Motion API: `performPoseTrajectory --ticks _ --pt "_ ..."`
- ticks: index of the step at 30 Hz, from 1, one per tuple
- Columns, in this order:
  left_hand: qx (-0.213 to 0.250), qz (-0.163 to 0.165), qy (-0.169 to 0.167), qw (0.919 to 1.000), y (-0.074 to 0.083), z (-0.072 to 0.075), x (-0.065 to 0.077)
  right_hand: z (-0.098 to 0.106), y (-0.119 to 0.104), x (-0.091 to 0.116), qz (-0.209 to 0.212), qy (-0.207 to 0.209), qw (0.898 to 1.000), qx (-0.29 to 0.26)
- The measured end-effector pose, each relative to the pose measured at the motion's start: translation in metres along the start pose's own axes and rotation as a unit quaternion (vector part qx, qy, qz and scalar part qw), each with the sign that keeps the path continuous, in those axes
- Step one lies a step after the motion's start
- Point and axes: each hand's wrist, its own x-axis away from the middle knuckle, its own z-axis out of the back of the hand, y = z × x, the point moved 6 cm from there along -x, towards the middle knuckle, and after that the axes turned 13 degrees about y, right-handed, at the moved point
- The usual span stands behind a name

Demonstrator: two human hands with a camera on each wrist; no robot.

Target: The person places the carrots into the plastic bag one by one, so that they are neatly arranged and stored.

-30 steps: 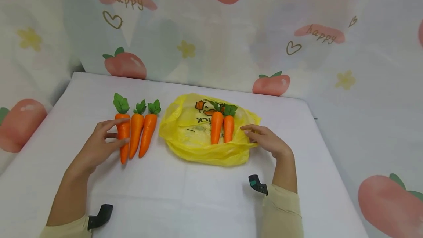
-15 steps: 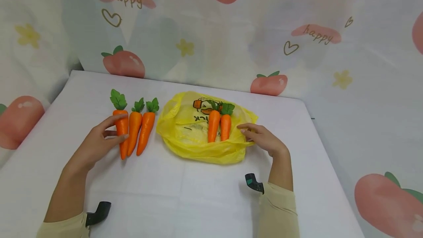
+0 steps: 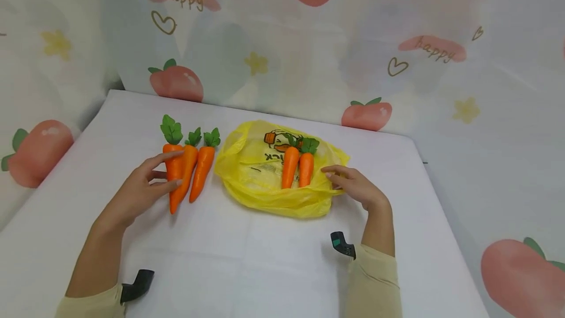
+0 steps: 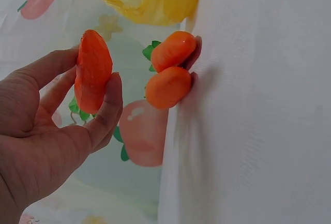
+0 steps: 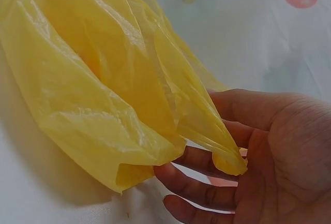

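Note:
My left hand (image 3: pixel 134 195) pinches a carrot (image 3: pixel 174 165) with green leaves between thumb and fingers. In the left wrist view that held carrot (image 4: pixel 93 74) is off the table, apart from two others. Those carrots, one in the middle (image 3: pixel 189 161) and one on the right (image 3: pixel 202 173), lie side by side on the cloth. A yellow plastic bag (image 3: pixel 265 202) lies with its mouth spread, two carrots (image 3: pixel 290 167) showing in it. My right hand (image 3: pixel 359 189) holds the bag's right edge; in the right wrist view, a fold of the bag (image 5: pixel 227 157) passes between thumb and fingers.
A white cloth covers the table (image 3: pixel 212 269). Behind it and at both sides hangs a pale printed curtain (image 3: pixel 300 53) with fruit pictures. A dark wrist-worn device (image 3: pixel 138 284) sits on the left sleeve, another (image 3: pixel 342 244) on the right.
The left hand has raised the carrot slightly and moved it right, so that it now overlaps the middle carrot in the head view. The right hand stays at the bag's edge.

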Motion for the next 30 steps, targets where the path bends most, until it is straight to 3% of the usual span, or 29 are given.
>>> performPoseTrajectory --ticks 8,16,30 --pt "0.0 0.001 -0.012 0.9999 0.004 -0.008 0.016 0.004 0.005 0.002 0.005 0.01 1.0 -0.005" --pt "0.031 0.004 -0.035 0.9989 0.01 -0.025 0.034 0.001 0.002 0.004 0.01 0.002 1.0 -0.014" --pt "0.08 -0.063 -0.065 0.9927 0.026 -0.05 0.046 0.001 0.003 0.002 0.001 0.001 1.0 -0.015"
